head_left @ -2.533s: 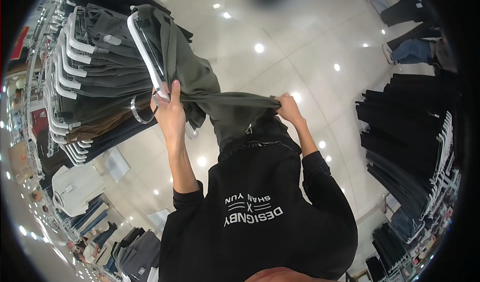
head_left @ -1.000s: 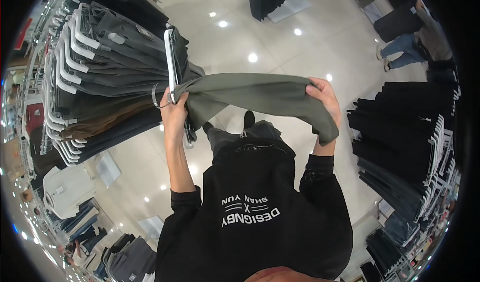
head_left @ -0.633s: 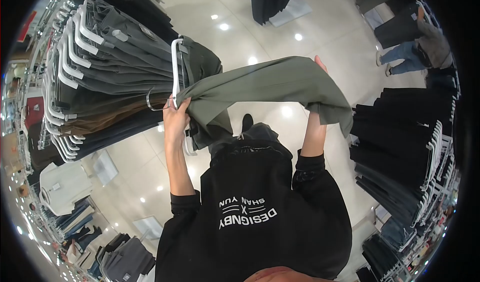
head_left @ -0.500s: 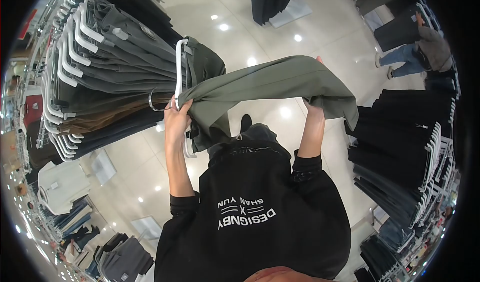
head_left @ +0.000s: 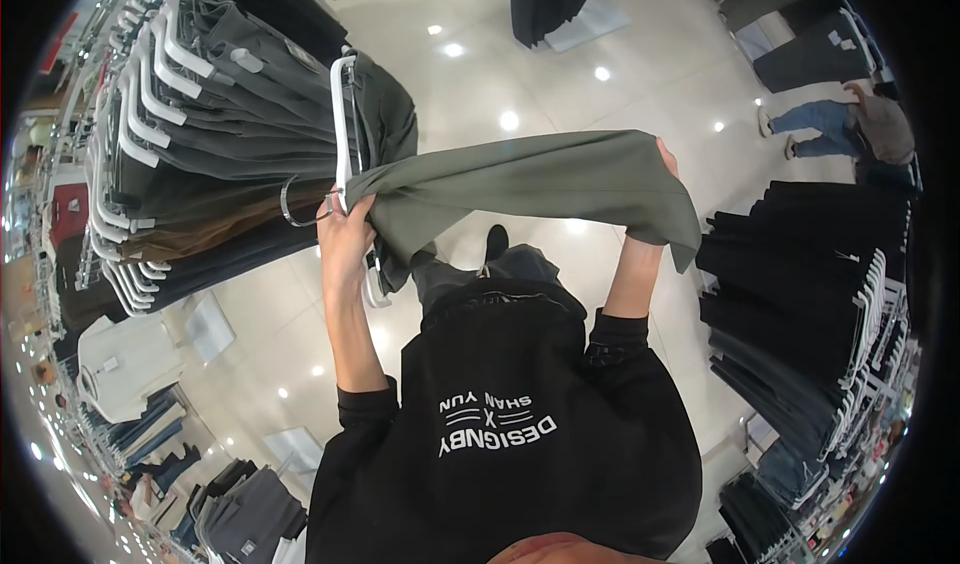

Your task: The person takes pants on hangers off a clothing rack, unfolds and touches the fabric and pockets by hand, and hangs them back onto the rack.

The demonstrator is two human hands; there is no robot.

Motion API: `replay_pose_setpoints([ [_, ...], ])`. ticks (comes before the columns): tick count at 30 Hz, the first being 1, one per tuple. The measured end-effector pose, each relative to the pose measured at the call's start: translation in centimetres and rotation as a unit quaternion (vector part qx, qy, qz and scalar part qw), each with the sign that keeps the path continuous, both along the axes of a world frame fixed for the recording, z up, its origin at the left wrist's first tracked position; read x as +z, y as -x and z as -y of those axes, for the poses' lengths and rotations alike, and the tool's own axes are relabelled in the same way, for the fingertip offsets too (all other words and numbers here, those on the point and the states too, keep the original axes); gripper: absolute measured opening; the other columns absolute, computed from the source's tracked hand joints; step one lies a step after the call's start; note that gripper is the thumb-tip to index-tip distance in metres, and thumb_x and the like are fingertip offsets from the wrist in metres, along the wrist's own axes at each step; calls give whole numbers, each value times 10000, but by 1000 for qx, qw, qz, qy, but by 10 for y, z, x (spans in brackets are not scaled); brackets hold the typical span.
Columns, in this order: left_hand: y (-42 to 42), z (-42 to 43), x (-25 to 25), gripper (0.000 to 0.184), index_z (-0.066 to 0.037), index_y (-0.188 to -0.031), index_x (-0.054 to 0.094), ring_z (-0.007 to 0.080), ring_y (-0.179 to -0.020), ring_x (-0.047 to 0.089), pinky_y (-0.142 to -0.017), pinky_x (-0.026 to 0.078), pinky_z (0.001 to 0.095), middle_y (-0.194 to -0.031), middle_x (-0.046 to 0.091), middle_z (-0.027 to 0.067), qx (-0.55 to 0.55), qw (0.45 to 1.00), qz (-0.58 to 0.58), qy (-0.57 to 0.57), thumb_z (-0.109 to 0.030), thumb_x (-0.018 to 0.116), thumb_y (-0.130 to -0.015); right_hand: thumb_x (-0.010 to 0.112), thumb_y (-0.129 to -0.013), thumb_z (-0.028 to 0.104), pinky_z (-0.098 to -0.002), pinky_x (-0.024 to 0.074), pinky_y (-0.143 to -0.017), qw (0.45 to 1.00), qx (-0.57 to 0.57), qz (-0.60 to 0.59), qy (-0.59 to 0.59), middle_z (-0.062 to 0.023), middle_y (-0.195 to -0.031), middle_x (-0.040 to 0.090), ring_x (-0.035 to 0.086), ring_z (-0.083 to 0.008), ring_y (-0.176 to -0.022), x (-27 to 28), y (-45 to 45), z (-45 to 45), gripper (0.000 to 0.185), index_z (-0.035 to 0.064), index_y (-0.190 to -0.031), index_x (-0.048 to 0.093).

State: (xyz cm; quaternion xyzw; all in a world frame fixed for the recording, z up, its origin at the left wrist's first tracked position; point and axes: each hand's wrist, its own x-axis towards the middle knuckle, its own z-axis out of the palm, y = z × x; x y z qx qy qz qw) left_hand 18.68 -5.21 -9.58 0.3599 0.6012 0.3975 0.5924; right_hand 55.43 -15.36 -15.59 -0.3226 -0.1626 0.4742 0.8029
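Observation:
Olive-green trousers point(head_left: 520, 179) hang from a white hanger point(head_left: 341, 129) with a metal hook, and one leg stretches sideways in front of me. My left hand point(head_left: 345, 232) is closed around the hanger's middle by the hook, its thumb against the cloth. At the far end of that leg, my right hand point(head_left: 667, 157) supports the fabric from beneath. Cloth covers most of that hand; only some fingertips and the wrist show.
To the left, a rack holds grey and brown trousers point(head_left: 260, 114) on white hangers. Black trousers point(head_left: 800, 264) hang on the right. Another person point(head_left: 850, 129) stands at the upper right. Glossy tiles point(head_left: 500, 94) cover the floor.
My left hand and the hanger have shifted slightly left. My right hand has moved a little right and down, and the trouser leg is now stretched flatter and straighter.

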Motion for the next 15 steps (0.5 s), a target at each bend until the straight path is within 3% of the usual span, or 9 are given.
replay_pose_setpoints([
  [1,0,0,3,106,-49,-1083,616,0,-450,354,-413,238,210,-739,582,-42,7,1000,0,3,-50,636,-980,558,-1033,340,-319,598,-816,997,44,-65,13,-165,-1033,754,741,-231,-902,14,1,-1,457,-67,-1200,680],
  [4,5,2,12,106,-41,-1085,613,3,-450,358,-412,246,210,-750,579,-37,-31,999,24,19,-35,621,-979,576,-1013,351,-292,591,-762,991,54,32,115,-153,-905,755,737,-218,-782,48,24,-2,463,-84,-1101,707],
  [7,-4,10,19,119,-27,-1100,608,1,-447,372,-404,249,209,-751,585,-25,-47,998,38,33,-21,588,-983,611,-985,300,-265,552,-713,970,106,178,130,-108,-893,737,698,-148,-750,46,33,2,391,-75,-1043,707],
  [9,-3,8,15,117,-20,-1097,607,0,-449,376,-403,252,209,-760,593,-19,-28,998,38,39,-21,588,-982,612,-970,321,-292,567,-727,979,88,147,114,-110,-878,732,701,-170,-756,32,28,11,362,-32,-962,691],
  [12,-1,8,12,104,-18,-1082,607,-1,-449,376,-402,254,210,-753,591,-20,-4,999,13,37,-29,596,-979,607,-962,351,-321,588,-729,989,-112,-22,93,-135,-868,729,707,-207,-748,82,47,20,381,-21,-990,681],
  [13,-5,11,14,97,-20,-1074,608,-1,-448,373,-401,255,210,-737,584,-25,-4,999,9,36,-32,600,-978,581,-967,400,-346,601,-728,987,-140,-16,77,-153,-868,730,714,-238,-761,81,51,22,447,-30,-1043,675],
  [15,-1,10,7,79,-21,-1055,615,2,-443,362,-397,267,208,-678,548,-43,-10,998,11,53,-36,604,-978,565,-974,416,-348,600,-724,989,-100,-76,81,-145,-871,732,715,-234,-765,75,48,20,464,-29,-1045,677],
])
